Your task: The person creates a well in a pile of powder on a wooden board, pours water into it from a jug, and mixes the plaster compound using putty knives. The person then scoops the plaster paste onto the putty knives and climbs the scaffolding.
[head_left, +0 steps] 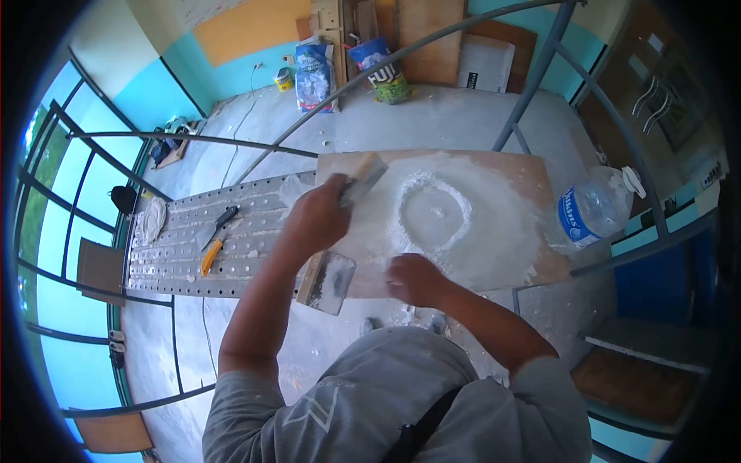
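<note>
My left hand is closed around a wide scraper with a wooden strip along it, held over the left part of the plywood board. A ring of white powder lies on the board, with a small lump inside it. Just below the ring, my right hand has its fingers curled in; what they hold, if anything, is hidden. Between my forearms, a second wide scraper with a wooden edge rests at the board's near left edge.
On the perforated metal platform lie a dark-handled putty knife and a yellow utility knife. A large water bottle stands at the board's right. Scaffold bars surround me. Two bags sit by the far wall.
</note>
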Demonstrator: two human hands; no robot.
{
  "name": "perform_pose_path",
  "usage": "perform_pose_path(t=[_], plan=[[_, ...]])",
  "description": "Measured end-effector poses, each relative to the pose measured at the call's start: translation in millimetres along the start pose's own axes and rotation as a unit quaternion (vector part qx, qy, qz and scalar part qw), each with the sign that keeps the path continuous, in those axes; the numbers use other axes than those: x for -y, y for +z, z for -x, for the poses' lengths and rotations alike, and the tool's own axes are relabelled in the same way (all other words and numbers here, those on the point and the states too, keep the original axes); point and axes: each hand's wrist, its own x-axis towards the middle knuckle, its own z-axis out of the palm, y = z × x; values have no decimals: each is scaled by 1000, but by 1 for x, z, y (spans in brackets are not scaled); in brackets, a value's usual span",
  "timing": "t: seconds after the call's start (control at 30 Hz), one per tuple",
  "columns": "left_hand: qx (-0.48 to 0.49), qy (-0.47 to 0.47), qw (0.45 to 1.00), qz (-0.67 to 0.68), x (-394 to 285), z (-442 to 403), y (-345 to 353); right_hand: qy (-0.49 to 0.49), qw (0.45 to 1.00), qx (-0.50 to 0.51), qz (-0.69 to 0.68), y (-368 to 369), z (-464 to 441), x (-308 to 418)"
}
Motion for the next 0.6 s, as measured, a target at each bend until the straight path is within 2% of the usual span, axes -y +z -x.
perform_pose_path(t=[0.03, 0.07, 0.13, 0.2, 0.23, 0.27, 0.3, 0.37, 0.47, 0.57, 0.6], plan=[[29, -1, 999, -28, -13, -18, 13, 38, 995, -82, -31, -18, 34, -15], [37, 16, 998, -49, -18, -39, 33, 43, 974, -219, -22, -32, 68, -30], [59, 37, 992, -102, -16, -81, 78, 104, 938, -325, 65, -89, 138, -48], [85, 44, 982, -163, -10, -116, 122, 169, 871, -453, 88, -148, 209, -52], [71, 52, 982, -168, -3, -127, 145, 268, 799, -515, 157, -178, 237, -37], [57, 60, 981, -173, 6, -139, 166, 365, 703, -589, 161, -199, 262, -30], [44, 69, 981, -177, 8, -147, 179, 352, 652, -659, 132, -221, 301, -42], [33, 51, 980, -191, -3, -145, 192, 361, 535, -739, 194, -262, 327, -45], [47, 61, 976, -204, -16, -132, 203, 339, 544, -725, 251, -295, 350, -86], [62, 54, 975, -205, -33, -134, 197, 316, 614, -711, 131, -296, 335, -128], [65, 46, 976, -204, -37, -137, 193, 320, 603, -727, 72, -294, 337, -136]])
